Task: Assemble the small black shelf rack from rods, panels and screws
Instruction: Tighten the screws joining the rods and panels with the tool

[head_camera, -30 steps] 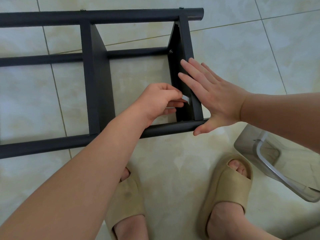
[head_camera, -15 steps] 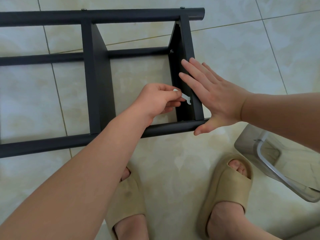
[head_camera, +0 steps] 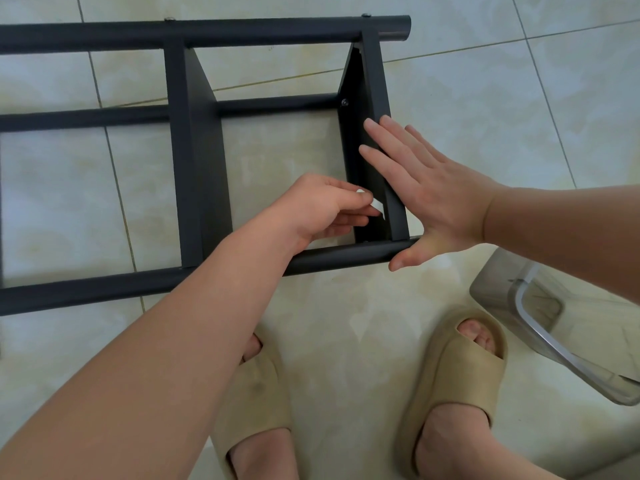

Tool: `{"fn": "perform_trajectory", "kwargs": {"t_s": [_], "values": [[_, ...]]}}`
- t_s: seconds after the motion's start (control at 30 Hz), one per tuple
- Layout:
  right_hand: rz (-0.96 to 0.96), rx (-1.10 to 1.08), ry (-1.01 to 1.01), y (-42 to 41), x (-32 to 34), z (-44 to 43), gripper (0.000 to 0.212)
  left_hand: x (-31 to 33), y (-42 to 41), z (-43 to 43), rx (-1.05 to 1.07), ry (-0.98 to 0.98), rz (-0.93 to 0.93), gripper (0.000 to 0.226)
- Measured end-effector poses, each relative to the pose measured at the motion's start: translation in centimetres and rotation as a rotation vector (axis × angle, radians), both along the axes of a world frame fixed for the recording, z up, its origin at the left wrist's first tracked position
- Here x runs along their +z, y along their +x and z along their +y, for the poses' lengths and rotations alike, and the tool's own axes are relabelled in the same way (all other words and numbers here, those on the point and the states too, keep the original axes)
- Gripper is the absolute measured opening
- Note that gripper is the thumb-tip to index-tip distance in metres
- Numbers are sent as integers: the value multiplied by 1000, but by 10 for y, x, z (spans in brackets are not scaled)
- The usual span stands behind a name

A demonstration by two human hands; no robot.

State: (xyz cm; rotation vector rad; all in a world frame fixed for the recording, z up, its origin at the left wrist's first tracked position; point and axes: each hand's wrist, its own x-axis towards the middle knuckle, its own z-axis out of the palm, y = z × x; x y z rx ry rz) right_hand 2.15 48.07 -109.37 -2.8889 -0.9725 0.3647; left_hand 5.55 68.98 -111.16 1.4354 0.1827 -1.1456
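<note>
Rack [head_camera: 194,150] is on its side on the floor; left hand [head_camera: 322,206] pinches the little wrench [head_camera: 377,206] just inside the end panel [head_camera: 360,150], low by the near rod [head_camera: 346,252]; panel runs front to back, right hand [head_camera: 433,199] flat, fingers straight, against its outer face.

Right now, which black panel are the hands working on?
The end panel by the rod tips: right hand lies flat against it, left hand pinches a wrench inside it. The middle panel is untouched.
</note>
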Motion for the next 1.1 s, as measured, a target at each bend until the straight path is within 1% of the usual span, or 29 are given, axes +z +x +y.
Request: {"fn": "perform_trajectory", "kwargs": {"t_s": [0.2, 0.4, 0.83, 1.1], "values": [[4, -2, -1, 0, 0, 0, 138, -3, 0, -1, -66, -17, 67, 7], [7, -3, -10, 0, 1, 0, 139, -2, 0, -1, -80, -17, 59, 7], [4, -3, 1, 0, 1, 1, 139, 8, -3, 3, -167, 16, -66, 19], [3, 0, 3, 0, 0, 1, 139, 9, -5, 4, -217, 42, -131, 20]]}}
